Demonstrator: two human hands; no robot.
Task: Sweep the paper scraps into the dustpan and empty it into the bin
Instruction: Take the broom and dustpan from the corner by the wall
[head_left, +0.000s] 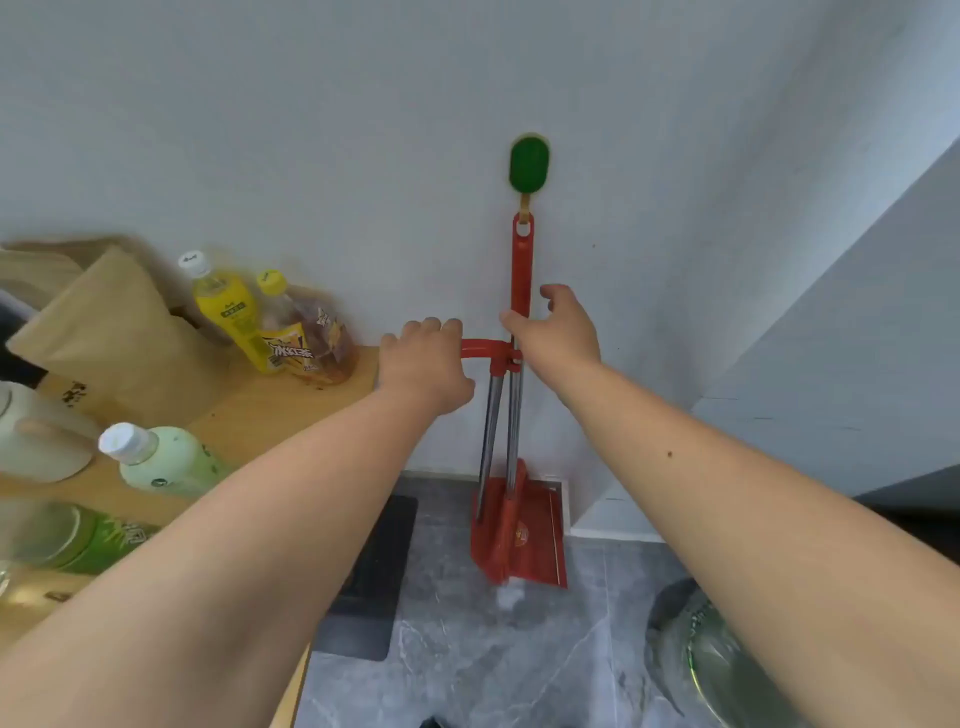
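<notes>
A red broom handle (521, 265) hangs from a green wall hook (529, 163) against the white wall. Clipped beside it, a red dustpan (530, 540) stands upright on the grey floor, its chrome tubes running up to a curved red dustpan handle (483, 347). My left hand (423, 366) grips that curved handle. My right hand (556, 327) has its thumb and fingers around the broom handle, partly curled. A small white scrap (510, 596) lies on the floor under the dustpan. At the lower right sits a bin (727, 654) lined with a clear bag.
On the left, a wooden counter (291, 410) carries several drink bottles (231, 306) and brown paper bags (114, 338). A dark mat (374, 577) lies on the floor beside the counter. A white wall corner (831, 374) juts out on the right.
</notes>
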